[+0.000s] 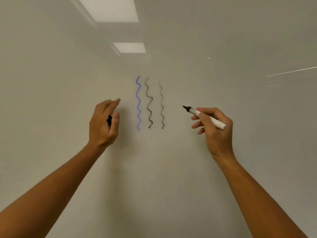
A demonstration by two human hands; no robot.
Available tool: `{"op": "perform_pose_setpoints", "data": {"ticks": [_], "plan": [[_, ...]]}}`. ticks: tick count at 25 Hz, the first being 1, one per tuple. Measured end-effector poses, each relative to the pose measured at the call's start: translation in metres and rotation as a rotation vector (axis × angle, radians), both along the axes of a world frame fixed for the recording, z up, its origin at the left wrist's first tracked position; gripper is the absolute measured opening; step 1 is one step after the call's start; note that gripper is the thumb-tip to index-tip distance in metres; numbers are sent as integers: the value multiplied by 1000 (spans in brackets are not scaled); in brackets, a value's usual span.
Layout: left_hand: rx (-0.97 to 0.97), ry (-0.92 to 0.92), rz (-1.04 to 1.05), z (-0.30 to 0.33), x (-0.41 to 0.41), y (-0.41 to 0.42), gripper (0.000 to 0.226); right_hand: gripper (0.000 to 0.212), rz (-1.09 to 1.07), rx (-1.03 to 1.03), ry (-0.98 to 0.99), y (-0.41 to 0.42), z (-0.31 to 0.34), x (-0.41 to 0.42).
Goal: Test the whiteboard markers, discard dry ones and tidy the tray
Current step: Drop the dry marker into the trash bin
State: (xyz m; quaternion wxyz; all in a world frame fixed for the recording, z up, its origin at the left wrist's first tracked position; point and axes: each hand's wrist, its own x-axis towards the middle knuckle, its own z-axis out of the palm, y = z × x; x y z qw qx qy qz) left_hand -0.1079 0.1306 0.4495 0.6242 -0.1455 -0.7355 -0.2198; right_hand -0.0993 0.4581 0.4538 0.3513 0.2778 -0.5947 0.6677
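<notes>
A whiteboard [171, 169] fills the view. Three wavy vertical test lines are drawn on it: a blue line [138, 103], a dark black line [149, 103] and a fainter grey-black line [161, 105]. My right hand [214, 127] grips an uncapped white marker with a black tip [204, 116], the tip pointing left and held just right of the faint line, off the board's drawn marks. My left hand [104, 122] is raised left of the blue line and holds a black cap [109, 120] between thumb and palm, its index finger stretched toward the board.
Ceiling lights [116, 9] reflect in the glossy board at the top. A thin bright streak [291, 71] crosses the upper right. The tray and the other markers are out of view.
</notes>
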Motion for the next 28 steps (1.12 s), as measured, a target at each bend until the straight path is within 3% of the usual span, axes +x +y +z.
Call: {"op": "perform_pose_setpoints", "data": {"ticks": [5,10,18,28], "plan": [[-240,20,245,43,-38,-23,64,18,-104,67,103,-35,36,-33],[-311,57,404,42,-60,-27,65,20,-197,23,168,-42,52,-57],[-309,104,436,41,-61,-27,65,24,-302,115,277,-46,32,-67],[-304,109,442,40,-60,-26,65,22,-351,131,214,-35,-10,-65]]}}
